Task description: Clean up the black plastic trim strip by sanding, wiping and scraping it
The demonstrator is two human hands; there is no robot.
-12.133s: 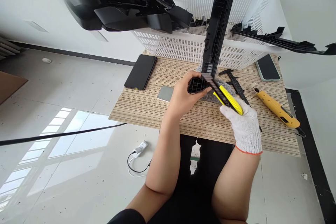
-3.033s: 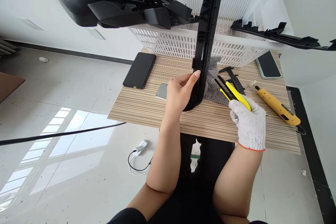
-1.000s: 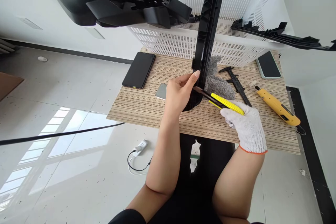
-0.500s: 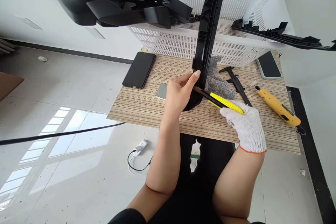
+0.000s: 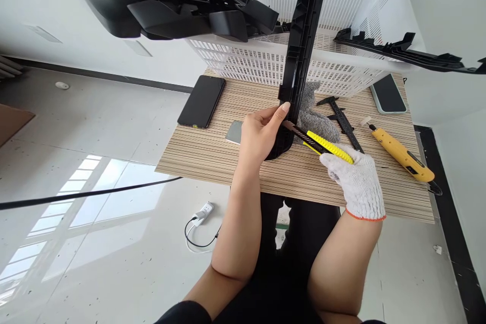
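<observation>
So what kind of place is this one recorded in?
Probably a small finishing or inspection bench for moulded plastic parts, in a plain room. A white basket holds long black parts, the left hand steadies one part while the gloved right hand works a yellow utility knife, and a caliper lies nearby.

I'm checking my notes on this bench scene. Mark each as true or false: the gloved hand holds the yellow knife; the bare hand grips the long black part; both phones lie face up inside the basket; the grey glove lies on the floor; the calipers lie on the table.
1. The right hand, gloved, holds the yellow utility knife. True.
2. The bare left hand grips the long black plastic part. True.
3. Both phones lie inside the white basket. False: the black phone and the other phone lie on the table.
4. The grey glove lies on the floor. False: it is on the table.
5. The calipers lie on the table. True.
</observation>
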